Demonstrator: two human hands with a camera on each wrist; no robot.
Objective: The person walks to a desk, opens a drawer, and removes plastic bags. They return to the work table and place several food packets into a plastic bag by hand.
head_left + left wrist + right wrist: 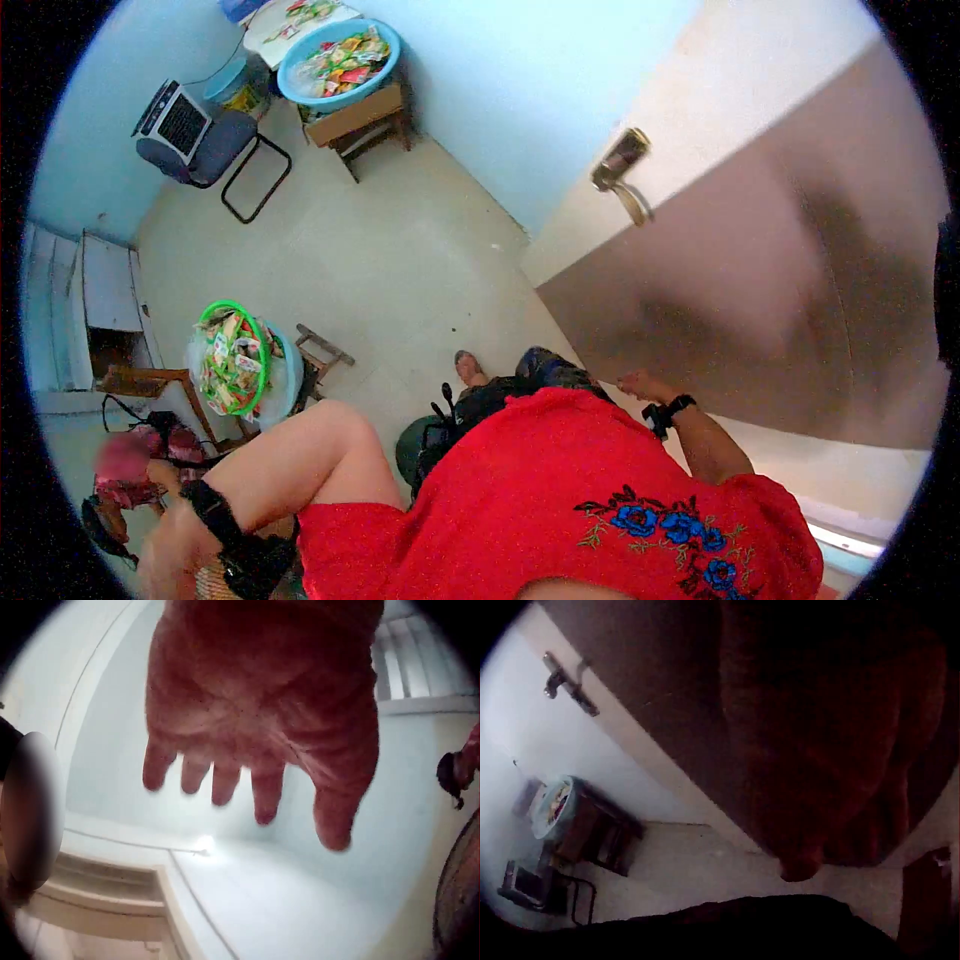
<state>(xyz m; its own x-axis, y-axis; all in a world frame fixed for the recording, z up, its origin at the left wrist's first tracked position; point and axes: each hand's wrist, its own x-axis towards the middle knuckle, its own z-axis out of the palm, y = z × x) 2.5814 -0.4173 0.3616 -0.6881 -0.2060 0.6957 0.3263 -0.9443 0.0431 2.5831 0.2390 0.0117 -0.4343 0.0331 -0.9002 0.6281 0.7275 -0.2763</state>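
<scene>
My left hand [178, 545] is stretched out low at the left of the head view, close to another person in a pink patterned garment. Its palm and extended, slightly spread fingers [266, 796] show in the left wrist view, holding nothing. At my other side, my right hand [648, 386] hangs by the lower part of the brown and cream door [740, 270], with nothing in it. The right wrist view is dark, but the palm and loosely bent fingers show against the door.
A blue basin [390, 75] heaped with colourful packets stands on a wooden stool by the wall. Beside it, a chair [240, 135] carries a white, black-fronted appliance. Nearer, a green-rimmed basket [262, 345] of packets sits on another basin. The door has a metal handle [630, 200].
</scene>
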